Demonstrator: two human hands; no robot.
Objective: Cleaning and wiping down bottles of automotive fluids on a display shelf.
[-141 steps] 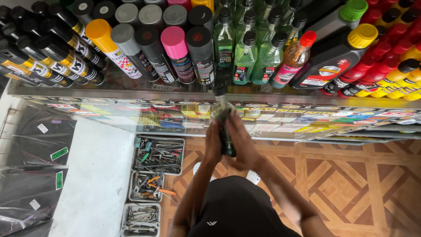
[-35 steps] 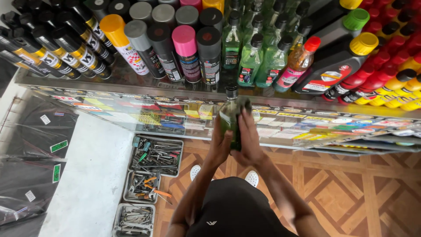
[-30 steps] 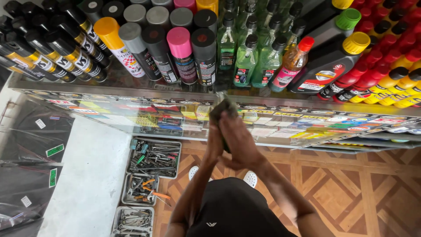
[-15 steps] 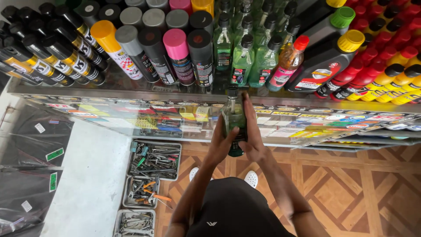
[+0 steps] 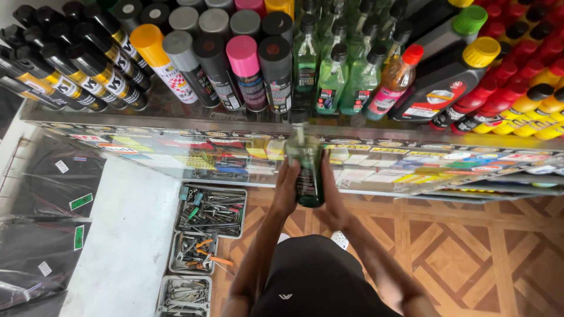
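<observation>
Right, the glass counter (image 5: 176, 120) runs wide across the view and everything sits relative to it; on its top stand rows of spray cans (image 5: 241, 70) to the left and small green bottles (image 5: 332, 82) beside them, with red and yellow-capped bottles (image 5: 517, 100) off to the right; below the counter's front edge, on the floor, lie trays of tools (image 5: 211, 211); just in front of that same edge, level with the green row, a green bottle (image 5: 306, 170) is held upright in the air between two hands; the left hand (image 5: 286, 191) is pressed flat against its left side, the right hand (image 5: 332, 196) pressed against its right, palms squeezing it between them; so by my reading the bottle is lifted and in hand but not set on the counter top, and a place among its neighbours is yet to be found; it looks dark translucent green, with a dark label and a narrow pale neck; its cap is too blurred to tell.
</observation>
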